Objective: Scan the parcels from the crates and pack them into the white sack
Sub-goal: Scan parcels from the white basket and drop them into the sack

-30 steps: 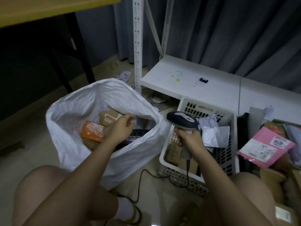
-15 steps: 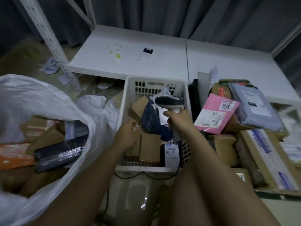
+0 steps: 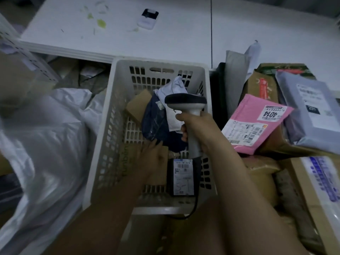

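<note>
A white slatted crate (image 3: 110,129) sits in the middle and holds several parcels: a dark blue bag (image 3: 156,124), a brown box (image 3: 138,103), a black parcel with a white label (image 3: 183,176) and a printed cardboard box (image 3: 128,162). My left hand (image 3: 153,157) reaches into the crate, its fingers lying straight over the cardboard box and touching the edge of the dark blue bag. My right hand (image 3: 197,126) grips the handle of a grey barcode scanner (image 3: 185,101) held over the crate. The white sack (image 3: 46,137) lies open at the left.
To the right is a pile of parcels: a pink mailer (image 3: 257,124), a grey mailer (image 3: 312,111) and a large carton with purple print (image 3: 322,181). A white shelf board (image 3: 119,34) with a small white device (image 3: 148,19) lies behind. The scanner cable (image 3: 193,210) hangs over the crate's front rim.
My left hand left the sack and moved right into the crate, then deeper onto the cardboard box. The view swung from the sack to the crate. My right hand keeps the scanner.
</note>
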`<control>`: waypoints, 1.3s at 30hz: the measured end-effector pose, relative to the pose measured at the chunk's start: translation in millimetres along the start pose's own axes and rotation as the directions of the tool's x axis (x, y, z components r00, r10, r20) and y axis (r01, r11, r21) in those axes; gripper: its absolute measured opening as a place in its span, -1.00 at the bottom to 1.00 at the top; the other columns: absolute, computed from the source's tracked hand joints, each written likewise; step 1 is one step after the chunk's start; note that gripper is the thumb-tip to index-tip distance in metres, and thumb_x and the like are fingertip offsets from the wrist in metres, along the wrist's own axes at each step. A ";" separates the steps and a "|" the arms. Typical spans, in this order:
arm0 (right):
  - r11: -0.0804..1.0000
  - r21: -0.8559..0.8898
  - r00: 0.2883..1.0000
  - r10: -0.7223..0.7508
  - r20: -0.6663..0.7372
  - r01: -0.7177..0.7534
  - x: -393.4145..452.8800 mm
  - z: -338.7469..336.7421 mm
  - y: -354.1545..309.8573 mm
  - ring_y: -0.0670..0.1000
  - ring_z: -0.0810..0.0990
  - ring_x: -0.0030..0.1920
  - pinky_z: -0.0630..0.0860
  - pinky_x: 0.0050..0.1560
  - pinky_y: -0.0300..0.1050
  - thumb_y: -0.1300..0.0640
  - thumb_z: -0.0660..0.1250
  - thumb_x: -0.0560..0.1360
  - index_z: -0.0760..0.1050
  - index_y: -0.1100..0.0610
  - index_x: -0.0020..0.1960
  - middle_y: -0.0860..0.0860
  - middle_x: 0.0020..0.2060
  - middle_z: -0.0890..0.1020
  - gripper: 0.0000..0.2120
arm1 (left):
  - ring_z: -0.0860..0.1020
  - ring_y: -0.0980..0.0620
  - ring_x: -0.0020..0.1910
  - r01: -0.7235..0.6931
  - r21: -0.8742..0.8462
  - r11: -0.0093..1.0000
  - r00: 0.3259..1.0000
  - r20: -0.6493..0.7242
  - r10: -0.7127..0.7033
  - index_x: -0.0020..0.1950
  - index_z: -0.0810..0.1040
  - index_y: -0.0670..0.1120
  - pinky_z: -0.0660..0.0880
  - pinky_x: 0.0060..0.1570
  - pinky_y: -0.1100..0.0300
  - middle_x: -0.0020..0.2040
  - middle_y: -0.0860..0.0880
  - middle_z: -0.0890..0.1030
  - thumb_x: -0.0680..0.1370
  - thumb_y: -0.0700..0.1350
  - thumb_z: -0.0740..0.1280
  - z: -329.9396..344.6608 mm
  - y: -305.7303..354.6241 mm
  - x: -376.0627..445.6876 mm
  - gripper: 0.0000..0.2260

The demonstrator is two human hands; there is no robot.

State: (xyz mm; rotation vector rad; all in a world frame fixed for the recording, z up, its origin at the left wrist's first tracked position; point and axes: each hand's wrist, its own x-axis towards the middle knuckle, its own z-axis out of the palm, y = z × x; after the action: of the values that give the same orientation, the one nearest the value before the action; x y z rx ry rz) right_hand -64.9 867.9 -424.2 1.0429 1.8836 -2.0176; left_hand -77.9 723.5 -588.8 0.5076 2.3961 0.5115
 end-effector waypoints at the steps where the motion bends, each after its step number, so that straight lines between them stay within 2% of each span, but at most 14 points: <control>1: 1.000 0.008 1.000 0.002 0.001 -0.002 2.0 -1.0 1.0 -0.06 0.41 -0.56 0.43 -0.43 -0.18 0.20 0.38 0.50 0.47 0.16 -0.20 -0.02 -0.58 0.47 -0.87 | -0.03 -0.09 0.54 0.018 -0.016 1.000 0.998 0.058 -0.018 0.56 -0.10 -0.17 -0.14 0.42 0.18 0.57 -0.15 -0.04 0.65 -0.05 0.18 2.4 -0.1 2.2 -0.39; 2: 1.000 0.019 1.000 0.002 0.007 -0.002 3.3 -1.0 2.0 -0.06 0.41 -0.57 0.43 -0.45 -0.19 0.20 0.38 0.50 0.47 0.16 -0.21 -0.02 -0.59 0.47 -0.86 | -0.07 -0.11 0.54 0.037 -0.027 0.999 0.996 0.080 -0.035 0.56 -0.15 -0.14 -0.15 0.43 0.13 0.57 -0.16 -0.08 0.64 0.02 0.19 8.4 -2.3 6.2 -0.33; 4: 1.000 0.028 1.000 -0.001 0.023 0.001 5.5 0.5 2.7 -0.07 0.43 -0.57 0.44 -0.46 -0.20 0.20 0.38 0.50 0.46 0.15 -0.22 -0.03 -0.59 0.48 -0.85 | -0.07 -0.15 0.53 0.107 0.028 0.994 0.991 0.082 -0.109 0.58 -0.07 -0.05 -0.14 0.45 0.00 0.57 -0.15 -0.07 0.58 0.19 0.21 12.6 2.5 3.3 -0.28; 6: 1.000 0.007 0.999 0.000 0.033 0.000 6.8 2.5 2.6 -0.08 0.45 -0.56 0.47 -0.42 -0.18 0.17 0.40 0.49 0.47 0.14 -0.21 -0.03 -0.58 0.50 -0.86 | 0.04 -0.16 0.48 0.143 0.124 0.982 0.988 0.046 -0.150 0.54 0.08 -0.05 -0.09 0.41 0.01 0.53 -0.17 0.05 0.51 0.31 0.22 24.1 -0.7 3.5 -0.25; 9: 1.000 -0.002 0.999 -0.003 0.051 0.003 7.7 4.2 2.1 -0.07 0.46 -0.56 0.48 -0.39 -0.17 0.16 0.41 0.49 0.49 0.14 -0.22 -0.04 -0.57 0.51 -0.85 | 0.15 -0.17 0.45 0.176 0.249 0.952 0.984 -0.005 -0.181 0.52 0.04 -0.11 0.03 0.44 -0.08 0.50 -0.20 0.14 0.41 0.42 0.24 33.7 -0.7 1.4 -0.10; 12: 1.000 0.003 0.998 -0.010 0.054 0.010 7.7 3.4 0.7 -0.07 0.45 -0.56 0.48 -0.40 -0.18 0.16 0.40 0.49 0.48 0.13 -0.23 -0.03 -0.57 0.51 -0.85 | 0.24 -0.17 0.40 0.211 0.106 0.972 0.975 -0.097 -0.201 0.46 0.12 -0.11 0.05 0.44 -0.12 0.43 -0.20 0.27 0.42 0.38 0.27 40.9 -1.4 1.5 -0.17; 14: 1.000 0.011 0.998 -0.014 0.055 0.014 6.5 2.4 0.3 -0.07 0.45 -0.55 0.47 -0.40 -0.17 0.18 0.40 0.49 0.49 0.13 -0.22 -0.03 -0.58 0.51 -0.85 | 0.29 -0.17 0.35 0.209 -0.046 0.977 0.967 -0.136 -0.213 0.44 0.10 -0.10 0.17 0.39 -0.16 0.37 -0.18 0.35 0.45 0.30 0.30 41.9 -3.9 -1.7 -0.25; 17: 1.000 0.015 0.998 -0.020 0.054 0.019 2.4 3.0 -1.7 -0.07 0.44 -0.56 0.46 -0.42 -0.18 0.19 0.39 0.50 0.49 0.14 -0.21 -0.03 -0.57 0.50 -0.86 | 0.36 -0.15 0.27 0.154 -0.163 0.975 0.978 -0.118 -0.174 0.28 0.22 -0.02 0.32 0.26 -0.17 0.26 -0.10 0.43 0.42 0.24 0.33 33.6 -6.1 -10.4 -0.42; 19: 1.000 0.022 0.998 -0.020 0.052 0.018 0.3 4.4 -2.3 -0.06 0.44 -0.56 0.46 -0.43 -0.18 0.20 0.39 0.50 0.48 0.15 -0.20 -0.02 -0.57 0.49 -0.87 | 0.39 -0.16 0.27 0.122 -0.296 0.947 0.985 -0.084 -0.153 0.28 0.29 -0.03 0.37 0.23 -0.16 0.26 -0.10 0.44 0.40 0.22 0.37 25.1 -7.4 -16.2 -0.42; 23: 0.999 0.030 0.998 -0.027 0.053 0.026 -6.0 7.0 -0.1 -0.06 0.43 -0.56 0.44 -0.43 -0.18 0.21 0.38 0.49 0.48 0.15 -0.20 -0.02 -0.58 0.49 -0.88 | 0.27 -0.16 0.37 0.129 -0.266 0.955 0.963 -0.197 -0.184 0.40 0.30 -0.05 0.30 0.30 -0.08 0.37 -0.12 0.36 0.41 0.13 0.42 9.7 -12.5 -38.2 -0.36; 28: 0.996 -0.034 0.996 -0.086 -0.008 0.086 -21.6 10.1 4.4 -0.08 0.44 -0.57 0.43 -0.48 -0.21 0.22 0.38 0.49 0.47 0.14 -0.23 -0.03 -0.58 0.50 -0.85 | 0.32 -0.13 0.29 -0.046 -0.415 0.908 0.861 -0.478 -0.175 0.27 0.45 0.02 0.28 0.25 0.02 0.24 -0.06 0.44 0.38 0.04 0.47 -50.5 -8.4 -82.2 -0.51; 32: 0.991 -0.016 0.988 -0.133 -0.075 0.132 -45.6 18.0 7.0 -0.03 0.47 -0.48 0.45 -0.44 -0.17 0.20 0.42 0.49 0.49 0.16 -0.16 0.04 -0.44 0.55 -0.89 | 0.40 -0.06 0.22 -0.250 -0.481 0.841 0.733 -0.661 -0.161 0.12 0.45 0.12 0.41 0.22 -0.08 0.12 0.04 0.44 0.41 0.05 0.48 -117.0 0.1 -132.5 -0.65; 36: 0.981 0.036 0.979 -0.189 -0.082 0.192 -80.9 36.3 11.1 0.08 0.62 -0.20 0.57 -0.28 -0.08 0.04 0.45 0.49 0.52 0.06 -0.06 0.08 -0.20 0.63 -0.85 | 0.43 -0.04 0.21 -0.377 -0.497 0.781 0.662 -0.735 -0.147 0.04 0.45 0.23 0.44 0.18 -0.08 0.14 0.03 0.48 0.40 0.11 0.45 -164.7 1.2 -184.8 -0.73; 39: 0.973 0.170 0.986 -0.163 0.032 0.156 -114.0 57.6 10.7 0.14 0.67 -0.05 0.62 -0.12 0.03 -0.11 0.44 0.45 0.55 0.04 0.05 0.11 -0.04 0.68 -0.72 | 0.45 0.07 0.14 -0.454 -0.535 0.712 0.626 -0.761 -0.173 0.05 0.47 0.15 0.48 0.07 0.11 0.15 -0.03 0.48 0.43 0.06 0.46 -187.0 -2.8 -220.8 -0.73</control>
State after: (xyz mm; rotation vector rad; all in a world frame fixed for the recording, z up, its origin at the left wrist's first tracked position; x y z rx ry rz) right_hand 4.4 776.1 -367.4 0.8991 1.8556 -2.3036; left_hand -38.7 573.5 -344.6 0.1241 2.6124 1.9903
